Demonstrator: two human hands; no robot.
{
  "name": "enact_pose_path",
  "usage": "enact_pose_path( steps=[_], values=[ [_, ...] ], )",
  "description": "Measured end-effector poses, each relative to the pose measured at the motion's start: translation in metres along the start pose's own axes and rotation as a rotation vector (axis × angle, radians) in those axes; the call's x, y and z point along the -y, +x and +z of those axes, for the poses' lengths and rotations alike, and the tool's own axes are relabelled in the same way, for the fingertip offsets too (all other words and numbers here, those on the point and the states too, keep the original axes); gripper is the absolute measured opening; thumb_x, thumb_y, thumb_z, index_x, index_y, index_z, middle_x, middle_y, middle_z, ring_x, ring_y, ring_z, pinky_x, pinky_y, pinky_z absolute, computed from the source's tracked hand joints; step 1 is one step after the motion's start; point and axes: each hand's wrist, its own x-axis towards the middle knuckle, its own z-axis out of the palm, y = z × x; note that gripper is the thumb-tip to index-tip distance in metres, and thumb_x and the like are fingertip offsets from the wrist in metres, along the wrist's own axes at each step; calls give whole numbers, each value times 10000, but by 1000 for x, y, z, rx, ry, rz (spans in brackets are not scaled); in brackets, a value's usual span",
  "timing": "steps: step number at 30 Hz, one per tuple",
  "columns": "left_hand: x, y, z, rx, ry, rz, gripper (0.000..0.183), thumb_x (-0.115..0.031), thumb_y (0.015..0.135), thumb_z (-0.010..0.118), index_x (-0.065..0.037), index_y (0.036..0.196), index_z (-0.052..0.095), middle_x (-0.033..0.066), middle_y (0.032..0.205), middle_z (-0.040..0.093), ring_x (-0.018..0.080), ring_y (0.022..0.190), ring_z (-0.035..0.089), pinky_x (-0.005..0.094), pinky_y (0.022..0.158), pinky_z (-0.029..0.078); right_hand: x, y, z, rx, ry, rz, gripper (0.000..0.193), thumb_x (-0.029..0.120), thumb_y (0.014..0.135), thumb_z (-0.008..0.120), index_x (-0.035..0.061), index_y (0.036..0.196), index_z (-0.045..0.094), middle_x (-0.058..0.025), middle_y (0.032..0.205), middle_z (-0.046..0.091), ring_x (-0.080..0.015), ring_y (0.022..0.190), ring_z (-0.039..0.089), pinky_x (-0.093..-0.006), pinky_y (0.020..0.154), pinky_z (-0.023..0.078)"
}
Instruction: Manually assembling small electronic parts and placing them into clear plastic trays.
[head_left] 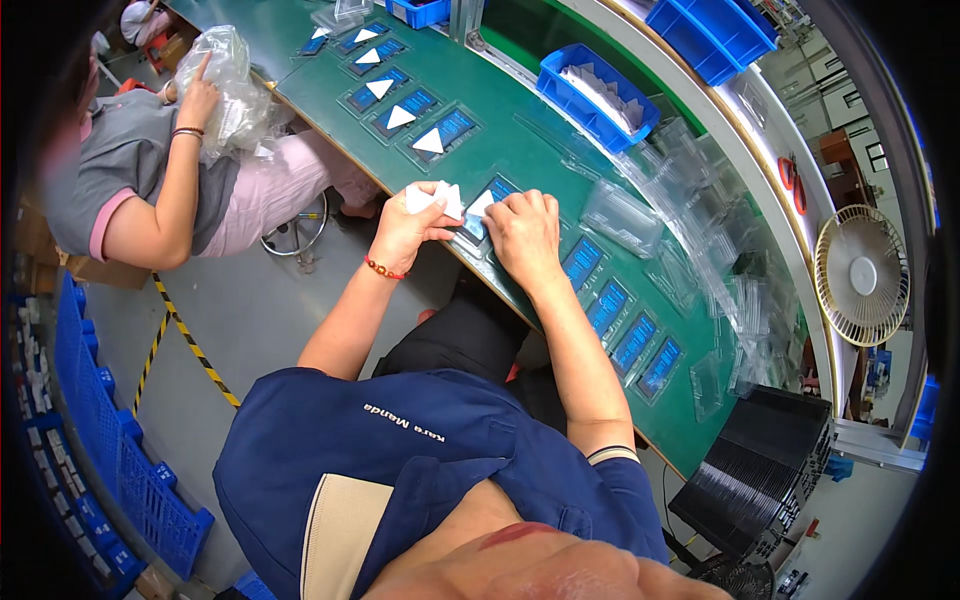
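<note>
My left hand (pixel 408 222) pinches several white triangular pieces (pixel 437 203) by the table's near edge. To its right, my right hand (pixel 524 232) bends over a blue card in a clear plastic tray (pixel 499 188). The closed fingertips are on a white triangular piece (pixel 480 206) lying over that card; they partly hide it. Farther left stands a row of similar trays, each with a blue card and a white triangle, such as the nearest tray (pixel 441 137). On my right, several trays hold blue cards with no triangle on top, among them this tray (pixel 583 263).
A blue bin (pixel 598 98) of white pieces stands on the green table (pixel 540 150). Clear plastic trays (pixel 622 218) pile up along the far side. A black stack (pixel 755 470) is at the right end, a fan (pixel 862 275) beyond. Another person (pixel 150 180) sits at the left.
</note>
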Motion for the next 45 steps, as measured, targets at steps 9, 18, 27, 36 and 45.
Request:
enact_pose_path(
  steps=[9,18,27,36,45],
  values=[
    [6,-14,43,207,79,-109,154,-95,946,580,-72,1051,470,149,993,659,208,826,705,267,582,573,-8,-19,0,-29,1017,742,111,124,870,670,17,858,695,-43,707,666,-68,620,568,-254,554,451],
    [14,-13,53,225,208,-136,159,-104,952,567,-65,1073,471,171,973,686,201,791,706,273,573,559,-8,-43,-22,-238,-43,416,154,195,822,700,61,882,653,-69,815,638,-276,803,572,-394,782,391],
    [28,-16,80,323,266,-203,178,-112,914,632,2,1050,610,130,931,691,179,758,704,254,549,552,-23,-75,-45,-208,479,694,126,124,840,702,9,816,657,-60,710,666,-140,648,619,-299,632,491],
    [40,-26,120,480,294,-231,255,-7,869,645,12,1110,563,115,893,673,159,684,687,238,514,553,-14,-93,-69,-176,661,686,228,145,736,818,36,870,670,-34,801,647,-128,772,612,-290,676,500],
    [52,-33,136,657,248,-353,309,-167,989,515,30,1227,524,147,1132,631,252,982,679,313,723,601,-27,-130,-83,-241,817,863,116,54,851,719,19,790,626,1,746,611,-43,706,530,-186,653,439]
  ],
)
